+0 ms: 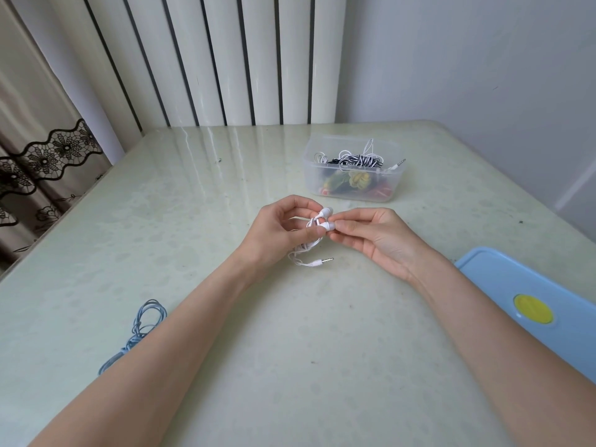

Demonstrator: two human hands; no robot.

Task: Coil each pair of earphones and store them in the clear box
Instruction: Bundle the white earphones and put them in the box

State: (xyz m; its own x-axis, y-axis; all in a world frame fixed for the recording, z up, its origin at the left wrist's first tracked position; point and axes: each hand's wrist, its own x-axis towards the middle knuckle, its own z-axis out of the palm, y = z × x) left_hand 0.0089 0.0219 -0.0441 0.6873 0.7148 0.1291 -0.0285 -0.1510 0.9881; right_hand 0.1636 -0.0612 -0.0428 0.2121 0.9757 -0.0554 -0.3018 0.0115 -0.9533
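White earphones (314, 235) between both hands (322, 233)

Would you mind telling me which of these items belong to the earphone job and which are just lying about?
Part of the job:
white earphones, held in the left hand and right hand
blue earphones, loose on the table
clear box, some earphones already inside

Lying about:
blue lid
curtain

A room in a home, seen from a seat at the table.
A pale glossy worktop (225, 195) stood in a corner against plain white walls (467, 59), beside a curtain with a black lace floral trim (48, 153) and white ribbed panelling (209, 53).
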